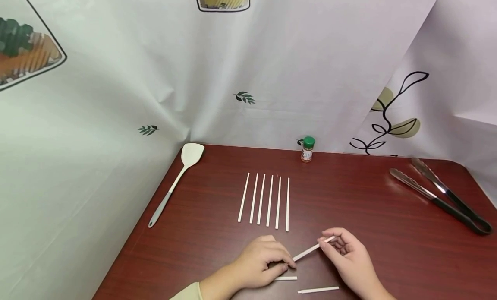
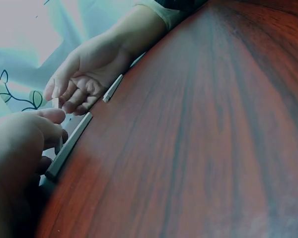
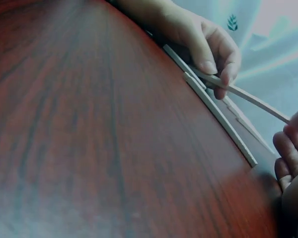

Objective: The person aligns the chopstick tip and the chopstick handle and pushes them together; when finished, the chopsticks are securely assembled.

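A thin white stick (image 1: 308, 252) slants between both hands above the table's near part. My left hand (image 1: 264, 262) pinches its lower left end between thumb and fingers, as the right wrist view also shows. At the upper right end, my right hand (image 1: 351, 257) holds the stick between thumb and fingertips. A second white stick (image 1: 287, 278) lies partly hidden below the left hand. Nearer the front edge lies another white stick (image 1: 318, 290), with a narrower tip at its left end. Farther back, several white sticks (image 1: 269, 200) lie side by side in a row.
A white spatula (image 1: 176, 179) with a grey handle lies along the left side of the dark red table (image 1: 341, 192). By the back edge stands a green-capped spice jar (image 1: 307, 150). Metal tongs (image 1: 442, 196) with black handles lie spread at the right. Patterned sheeting surrounds the back and left.
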Demonstrator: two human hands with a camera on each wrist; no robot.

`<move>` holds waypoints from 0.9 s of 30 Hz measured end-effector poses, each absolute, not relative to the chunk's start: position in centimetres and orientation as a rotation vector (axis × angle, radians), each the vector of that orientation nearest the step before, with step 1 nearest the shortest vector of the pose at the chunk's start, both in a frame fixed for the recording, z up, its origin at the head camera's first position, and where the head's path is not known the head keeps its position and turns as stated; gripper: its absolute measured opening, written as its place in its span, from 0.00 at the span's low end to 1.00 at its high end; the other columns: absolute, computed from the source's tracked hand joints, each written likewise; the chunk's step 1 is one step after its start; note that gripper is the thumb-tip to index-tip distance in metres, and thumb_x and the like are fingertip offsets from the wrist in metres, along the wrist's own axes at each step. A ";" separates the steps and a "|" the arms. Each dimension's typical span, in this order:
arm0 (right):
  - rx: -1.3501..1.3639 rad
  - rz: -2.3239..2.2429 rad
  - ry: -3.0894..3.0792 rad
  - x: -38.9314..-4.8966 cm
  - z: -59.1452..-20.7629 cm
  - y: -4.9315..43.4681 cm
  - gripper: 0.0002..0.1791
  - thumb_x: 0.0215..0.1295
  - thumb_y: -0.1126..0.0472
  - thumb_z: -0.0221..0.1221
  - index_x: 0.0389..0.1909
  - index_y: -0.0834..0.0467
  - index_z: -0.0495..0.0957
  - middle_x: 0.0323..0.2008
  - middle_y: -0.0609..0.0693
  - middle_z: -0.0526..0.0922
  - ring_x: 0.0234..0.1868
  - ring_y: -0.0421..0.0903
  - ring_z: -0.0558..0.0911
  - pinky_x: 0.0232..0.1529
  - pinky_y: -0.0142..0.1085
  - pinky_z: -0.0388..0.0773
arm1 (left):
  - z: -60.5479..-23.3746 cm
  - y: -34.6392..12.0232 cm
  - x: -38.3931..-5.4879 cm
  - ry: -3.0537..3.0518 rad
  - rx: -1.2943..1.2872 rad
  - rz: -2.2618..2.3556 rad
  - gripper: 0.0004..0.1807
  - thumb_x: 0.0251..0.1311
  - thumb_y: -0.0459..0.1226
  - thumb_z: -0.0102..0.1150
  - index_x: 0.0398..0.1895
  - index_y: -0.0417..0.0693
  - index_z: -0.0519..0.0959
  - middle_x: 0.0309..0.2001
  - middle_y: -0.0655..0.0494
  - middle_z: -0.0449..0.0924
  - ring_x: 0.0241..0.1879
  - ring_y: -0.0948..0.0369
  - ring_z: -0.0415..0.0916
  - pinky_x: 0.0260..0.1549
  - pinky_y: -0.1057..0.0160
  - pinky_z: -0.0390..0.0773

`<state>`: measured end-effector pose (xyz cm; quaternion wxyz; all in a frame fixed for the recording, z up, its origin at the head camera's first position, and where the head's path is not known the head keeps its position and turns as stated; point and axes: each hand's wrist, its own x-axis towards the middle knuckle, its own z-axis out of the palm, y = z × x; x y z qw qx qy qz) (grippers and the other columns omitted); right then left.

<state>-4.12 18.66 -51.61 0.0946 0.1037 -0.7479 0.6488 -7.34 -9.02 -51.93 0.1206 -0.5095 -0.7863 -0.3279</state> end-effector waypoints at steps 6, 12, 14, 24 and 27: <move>0.184 2.143 -2.151 -4.7 -51.2 18.8 0.20 0.70 0.78 0.62 0.60 0.76 0.69 0.34 0.58 0.88 0.31 0.45 0.87 0.35 0.33 0.84 | -51.8 -9.1 -7.2 -2.323 -1.518 -0.976 0.21 0.54 0.40 0.73 0.53 0.65 0.89 0.53 0.77 0.85 0.48 0.79 0.73 0.52 0.74 0.69; 0.174 2.196 -2.039 -5.9 -51.4 18.2 0.24 0.69 0.79 0.62 0.61 0.75 0.64 0.34 0.62 0.87 0.32 0.44 0.87 0.35 0.33 0.84 | -51.4 -9.3 -7.1 -2.336 -1.585 -0.907 0.26 0.59 0.48 0.76 0.62 0.65 0.85 0.61 0.76 0.82 0.49 0.78 0.73 0.50 0.73 0.66; 0.210 2.156 -2.044 -6.3 -51.4 18.0 0.23 0.69 0.79 0.62 0.60 0.76 0.65 0.35 0.63 0.87 0.34 0.42 0.87 0.36 0.32 0.85 | -51.4 -9.3 -7.0 -2.335 -1.589 -0.877 0.26 0.60 0.50 0.76 0.63 0.63 0.85 0.61 0.75 0.83 0.49 0.77 0.73 0.50 0.72 0.66; 0.382 1.580 -2.350 -8.6 -51.5 18.2 0.19 0.67 0.72 0.68 0.58 0.64 0.81 0.46 0.54 0.90 0.45 0.44 0.89 0.46 0.23 0.78 | -51.2 -7.5 -7.6 -2.327 -1.482 -0.781 0.43 0.45 0.62 0.83 0.66 0.60 0.82 0.71 0.56 0.74 0.67 0.64 0.71 0.66 0.62 0.69; 0.348 1.308 -2.446 -9.6 -51.6 18.4 0.19 0.62 0.68 0.72 0.55 0.60 0.85 0.50 0.51 0.90 0.58 0.51 0.85 0.57 0.31 0.76 | -51.2 -6.7 -8.3 -2.326 -1.487 -0.720 0.41 0.48 0.63 0.81 0.65 0.60 0.82 0.71 0.59 0.74 0.67 0.64 0.71 0.64 0.62 0.68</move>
